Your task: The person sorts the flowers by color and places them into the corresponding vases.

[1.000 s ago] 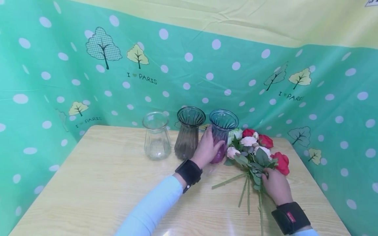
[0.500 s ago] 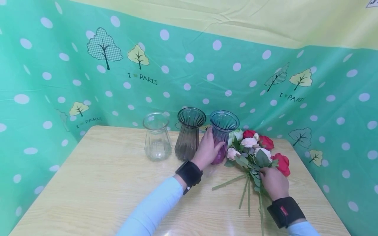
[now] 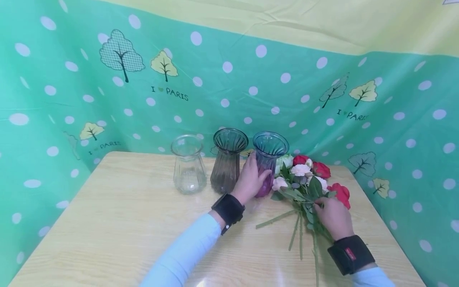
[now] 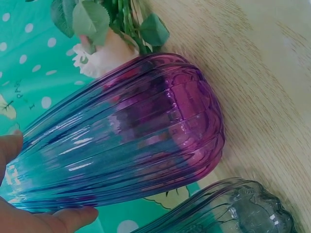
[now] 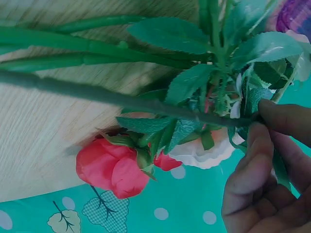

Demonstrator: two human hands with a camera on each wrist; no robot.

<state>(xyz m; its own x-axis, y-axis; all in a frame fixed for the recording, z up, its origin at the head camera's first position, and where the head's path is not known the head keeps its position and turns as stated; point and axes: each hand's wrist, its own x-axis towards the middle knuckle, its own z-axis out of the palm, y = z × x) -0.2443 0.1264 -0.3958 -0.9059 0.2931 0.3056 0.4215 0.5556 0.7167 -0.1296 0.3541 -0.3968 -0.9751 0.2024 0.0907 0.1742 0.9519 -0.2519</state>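
Blue glass running down into purple: that's the two-tone vase point(image 3: 269, 161), and we find it in the grasp of the left hand point(image 3: 248, 179), thumb across the near side, fingers along the flank. Upright it stands, base on the worktop point(image 3: 136, 207), long axis vertical, mouth to the ceiling. We'd judge that grip is there to steady the glass rather than lift it.

Over to the right hand point(image 3: 334, 217), and what a neat pinch! Thumb and finger meet on one dark flower stem point(image 5: 121, 99), in among the leaves of the bunch. From those fingertips the stem's long axis runs back towards the person; its end leaves the right wrist view, and which bloom it carries we cannot tell. We reckon so small a pinch serves to single out one stem from the tangle.

Beyond the right hand and leftward lie the flowers point(image 3: 300, 170), heads mostly pointing away from us, with a red rose point(image 5: 112, 167) just beside that hand. Left of the left hand we've the grey vase point(image 3: 225, 167), then the clear vase point(image 3: 189, 171) farther out, both upright, lined up probably to keep every mouth within reach.
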